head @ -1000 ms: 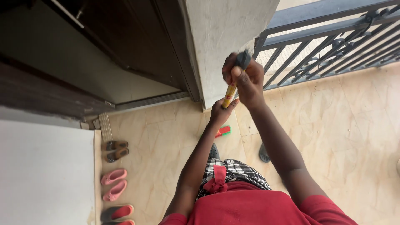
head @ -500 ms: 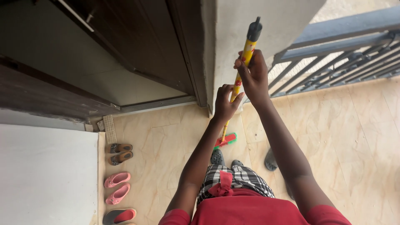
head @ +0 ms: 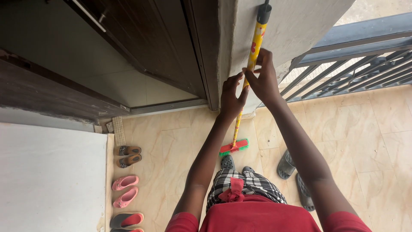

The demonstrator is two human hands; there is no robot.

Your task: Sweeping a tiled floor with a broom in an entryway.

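Head view looking straight down: both hands are up on a broom (head: 253, 51) with a yellow patterned handle and a black cap on top. Right hand (head: 265, 79) is wrapped round the stick about a third of the way down from the cap, fingers closed on it. Left hand (head: 231, 96) sits just under it, and that one looks looser to me, fingers half spread with the thumb side against the stick, more steadying than gripping. The broom stands nearly upright, its top lying along the grey concrete pillar (head: 283, 30) and the red-and-green brush head (head: 234, 147) down on the tiled floor (head: 365, 129), just ahead of the dark clogs (head: 234, 164) on the person's feet.

My read: the broom is being stood up against the pillar corner. Next bit would need the head planted flat and the handle actually resting on the concrete, otherwise it'll slide sideways on those smooth tiles.

Around it: dark wooden door (head: 141, 38) to the left, metal railing (head: 356, 64) to the right, a loose pair of grey sandals (head: 296, 178), and a row of small shoes (head: 124, 184) by the white wall.
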